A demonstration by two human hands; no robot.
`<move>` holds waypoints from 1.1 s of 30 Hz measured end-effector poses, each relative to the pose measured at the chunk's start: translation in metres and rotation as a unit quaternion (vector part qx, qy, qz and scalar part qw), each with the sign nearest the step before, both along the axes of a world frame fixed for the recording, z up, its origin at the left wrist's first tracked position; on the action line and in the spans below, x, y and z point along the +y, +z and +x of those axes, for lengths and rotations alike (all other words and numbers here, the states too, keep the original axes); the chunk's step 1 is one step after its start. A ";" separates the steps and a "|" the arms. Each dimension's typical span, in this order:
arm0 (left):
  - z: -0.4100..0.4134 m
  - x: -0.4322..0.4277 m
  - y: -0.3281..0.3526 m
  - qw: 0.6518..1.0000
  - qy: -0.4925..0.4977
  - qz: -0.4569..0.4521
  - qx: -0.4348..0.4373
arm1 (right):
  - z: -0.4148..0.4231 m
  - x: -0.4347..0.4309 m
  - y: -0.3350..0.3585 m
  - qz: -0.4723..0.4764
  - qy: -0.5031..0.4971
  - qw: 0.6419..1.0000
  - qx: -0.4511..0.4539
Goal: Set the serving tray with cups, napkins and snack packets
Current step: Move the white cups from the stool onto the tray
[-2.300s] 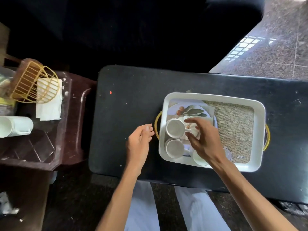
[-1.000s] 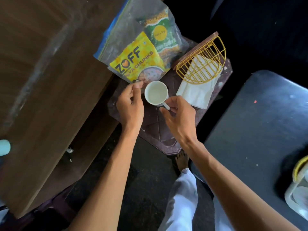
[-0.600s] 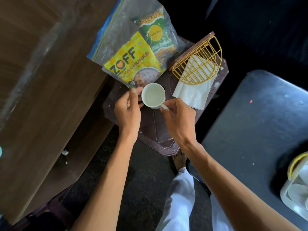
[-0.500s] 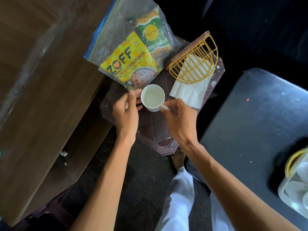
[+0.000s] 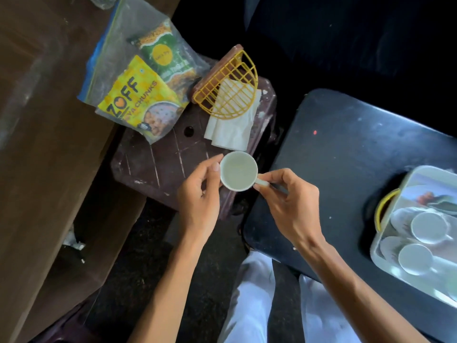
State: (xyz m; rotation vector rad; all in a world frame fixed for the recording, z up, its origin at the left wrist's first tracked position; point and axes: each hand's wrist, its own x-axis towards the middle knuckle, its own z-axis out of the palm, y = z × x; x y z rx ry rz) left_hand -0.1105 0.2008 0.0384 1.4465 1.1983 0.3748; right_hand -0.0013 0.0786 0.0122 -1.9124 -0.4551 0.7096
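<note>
Far left of frame: brown wooden surface (image 5: 44, 144). Upper left-centre: clear zip bag (image 5: 128, 53) w/ two snack packets inside, a yellow packet (image 5: 142, 105) in front and a green packet (image 5: 165, 60) behind it. The bag's lower end lies on a dark brown stool (image 5: 158, 164). Just right of the bag, also on the stool: yellow wire holder (image 5: 230, 87) lying tilted, w/ white napkins (image 5: 232, 127) under it and sticking out below.

Centre of frame: white cup (image 5: 238, 171), mouth up, looks empty, held over the stool's near right corner. Left hand (image 5: 200, 196) sits just left of and below the cup, fingers curled, thumb tip touching the cup's left rim, steadying it. Right hand (image 5: 289, 201) is right of the cup, thumb and forefinger pinched shut on the cup's handle, other fingers loosely curled. Cup sits between the two hands.

Right: black table (image 5: 346, 154). At the right edge, on the table: white tray (image 5: 385, 266) w/ a yellow handle (image 5: 383, 206), partly cut off. Two white cups (image 5: 427, 227) show in it, blurred.

Bottom centre: white trousers (image 5: 249, 305).
</note>
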 end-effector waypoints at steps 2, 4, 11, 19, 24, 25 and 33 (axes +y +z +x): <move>0.012 -0.023 0.002 1.000 -0.014 0.002 -0.001 | 0.009 -0.026 0.004 -0.001 -0.009 1.000 -0.002; 0.027 -0.048 0.004 1.000 -0.013 -0.017 -0.007 | 0.019 -0.052 0.007 0.000 -0.026 1.000 0.003; 0.084 -0.135 0.007 0.998 -0.045 -0.044 -0.003 | 0.056 -0.150 0.018 -0.001 -0.087 0.996 -0.030; 0.147 -0.239 0.010 0.989 -0.139 -0.045 -0.016 | 0.104 -0.267 0.028 -0.018 -0.188 0.980 -0.063; 0.186 -0.291 0.007 0.974 -0.227 -0.013 -0.006 | 0.137 -0.331 0.020 -0.066 -0.219 0.970 -0.082; 0.193 -0.299 0.006 0.970 -0.241 -0.015 -0.003 | 0.143 -0.342 0.017 -0.082 -0.217 0.968 -0.094; 0.233 -0.327 -0.013 0.945 -0.321 -0.008 0.056 | 0.173 -0.391 -0.012 -0.118 -0.205 0.963 -0.128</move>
